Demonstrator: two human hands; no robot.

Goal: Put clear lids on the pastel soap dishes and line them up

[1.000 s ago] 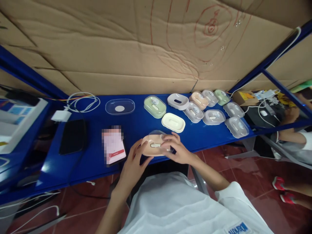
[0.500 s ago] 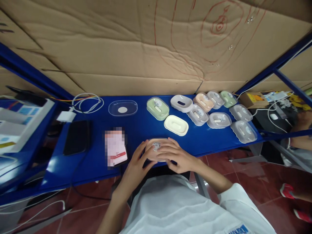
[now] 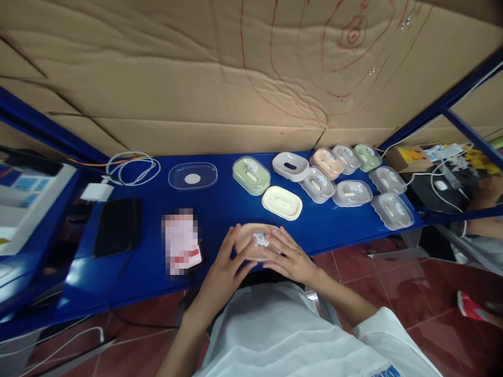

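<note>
A peach oval soap dish (image 3: 247,242) lies flat at the near edge of the blue table, with a small white-and-grey printed sticker (image 3: 261,239) on its top. My left hand (image 3: 226,262) grips its left end, fingers on the far rim and thumb along the near side. Over the right end is my right hand (image 3: 293,257), its fingers bent across the top beside the sticker and gripping that end; they hide part of the dish. Just beyond sits a cream oval tray (image 3: 282,203). Behind that are a green lidded soap dish (image 3: 251,176) and a lilac slotted dish (image 3: 291,166).
Several lidded soap dishes (image 3: 352,193) cluster on the right of the table. At left lie a clear oval lid (image 3: 178,175), a phone (image 3: 181,242), a black device (image 3: 116,226) and a coiled white cable (image 3: 133,170). A cardboard wall (image 3: 176,78) stands behind. Another person's arm (image 3: 485,207) shows far right.
My right hand has shifted slightly right and its fingers have drawn back, so more of the sticker shows. My left hand keeps its hold. The view has shifted slightly.
</note>
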